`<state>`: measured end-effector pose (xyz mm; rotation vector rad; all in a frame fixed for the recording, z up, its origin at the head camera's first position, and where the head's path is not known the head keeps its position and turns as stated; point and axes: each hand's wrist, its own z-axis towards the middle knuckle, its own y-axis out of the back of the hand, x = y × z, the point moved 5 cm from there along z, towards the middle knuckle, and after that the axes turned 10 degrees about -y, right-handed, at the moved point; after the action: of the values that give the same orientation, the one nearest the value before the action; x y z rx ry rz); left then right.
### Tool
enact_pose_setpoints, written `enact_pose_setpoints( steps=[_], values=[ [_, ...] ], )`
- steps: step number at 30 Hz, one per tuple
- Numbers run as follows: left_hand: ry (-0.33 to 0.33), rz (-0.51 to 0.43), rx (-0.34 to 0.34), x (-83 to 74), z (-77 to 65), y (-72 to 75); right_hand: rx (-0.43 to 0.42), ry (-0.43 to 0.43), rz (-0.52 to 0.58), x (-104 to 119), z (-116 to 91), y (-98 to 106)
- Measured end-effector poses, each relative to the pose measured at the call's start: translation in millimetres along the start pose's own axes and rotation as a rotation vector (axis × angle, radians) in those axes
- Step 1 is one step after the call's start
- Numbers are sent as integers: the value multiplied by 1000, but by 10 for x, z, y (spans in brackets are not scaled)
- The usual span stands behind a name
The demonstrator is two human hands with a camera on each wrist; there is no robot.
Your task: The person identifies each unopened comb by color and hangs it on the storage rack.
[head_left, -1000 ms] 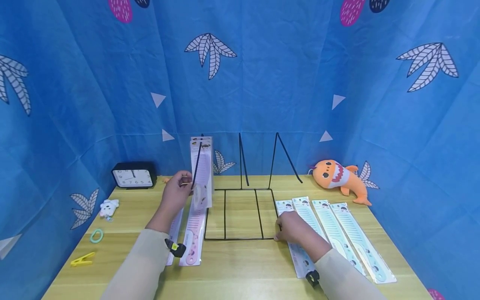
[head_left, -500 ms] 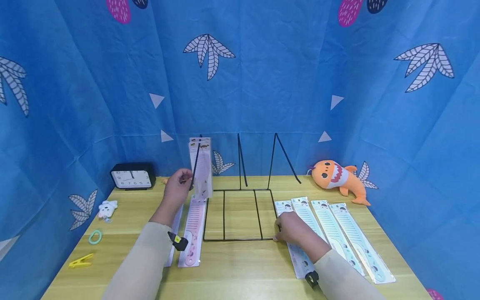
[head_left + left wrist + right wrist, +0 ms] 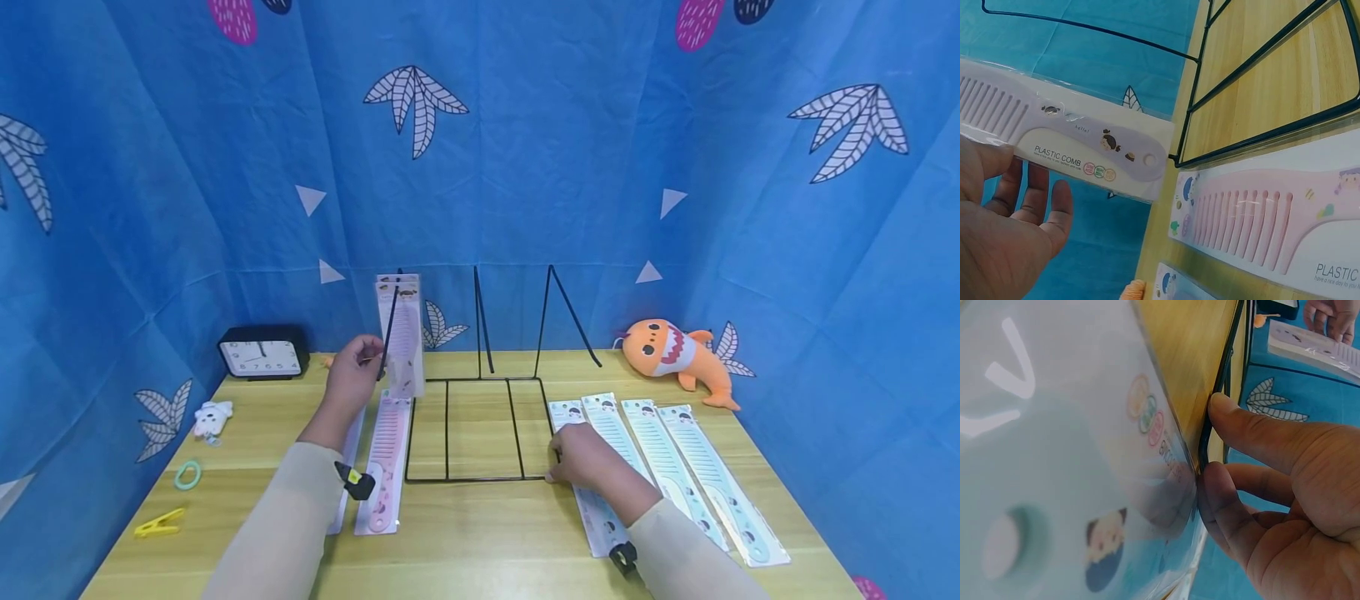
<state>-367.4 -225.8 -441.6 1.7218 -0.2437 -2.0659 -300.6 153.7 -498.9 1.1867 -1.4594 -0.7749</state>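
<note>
A black wire display rack [image 3: 480, 479] stands on the table with upright hooks at its back. On its left hook hang packaged lilac plastic combs [image 3: 405, 333], one behind another. My left hand [image 3: 354, 372] pinches the left edge of the front lilac comb's pack [image 3: 1085, 134] between thumb and fingers, beside the hook's low end. My right hand [image 3: 585, 457] pinches the front right corner of the rack's base wire, thumb on one side and fingers on the other, as the right wrist view shows. A packaged pink comb [image 3: 381, 467] lies flat left of the rack.
Several packaged pale green combs [image 3: 723, 483] lie on the right, one partly under my right hand. A black clock [image 3: 262, 354], a white bear charm [image 3: 213, 417], a green ring [image 3: 187, 475] and a yellow clip [image 3: 159, 523] line the left. An orange shark plush [image 3: 678, 358] sits back right.
The front lilac comb's lower end has swung back and now hangs straight, nearly in line with the pack behind. My left hand stays at its edge; my right hand has kept its grip.
</note>
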Motion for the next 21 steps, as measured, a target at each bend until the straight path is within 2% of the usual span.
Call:
enact_pose_setpoints(
  steps=[15,21],
  values=[
    [14,-9,23,-45,-47,50,12,-16,1,1,8,-12],
    [90,36,8,75,-130,138,18,-29,1,-21,27,-31]
  ],
)
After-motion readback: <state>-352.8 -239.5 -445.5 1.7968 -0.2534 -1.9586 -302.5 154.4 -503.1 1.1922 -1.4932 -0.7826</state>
